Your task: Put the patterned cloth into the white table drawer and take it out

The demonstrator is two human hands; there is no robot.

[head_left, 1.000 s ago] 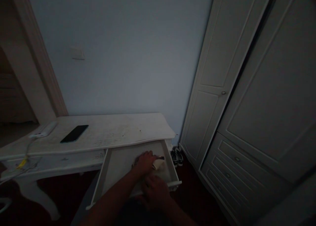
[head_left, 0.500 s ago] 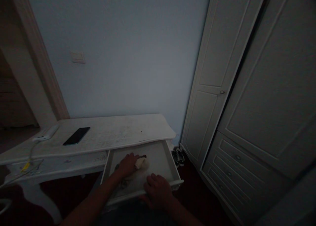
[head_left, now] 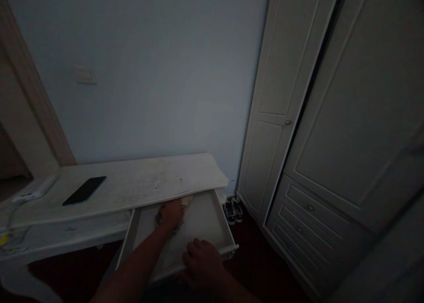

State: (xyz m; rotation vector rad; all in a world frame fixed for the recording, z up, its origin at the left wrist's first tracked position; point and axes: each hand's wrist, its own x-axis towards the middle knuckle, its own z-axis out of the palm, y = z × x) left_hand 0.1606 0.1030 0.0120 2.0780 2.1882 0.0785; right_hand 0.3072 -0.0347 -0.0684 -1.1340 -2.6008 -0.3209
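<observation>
A white desk (head_left: 139, 181) has its right drawer (head_left: 205, 219) pulled open. My left hand (head_left: 170, 214) reaches deep into the drawer, up under the desk top, with its fingers closed on a pale cloth (head_left: 186, 201) pressed against the drawer's bottom. My right hand (head_left: 200, 263) grips the drawer's front edge, fingers curled over it. The room is dim and small details inside the drawer are hard to make out.
A black phone (head_left: 84, 190) lies on the desk top, and a white power strip (head_left: 35, 188) with cables sits at the left end. A white wardrobe (head_left: 318, 139) with drawers fills the right side. A pair of shoes (head_left: 232, 210) stands on the floor between desk and wardrobe.
My left hand has slid the cloth from the drawer's right side to the left and then back toward the rear, under the desk top. My right hand has stayed on the drawer front.
</observation>
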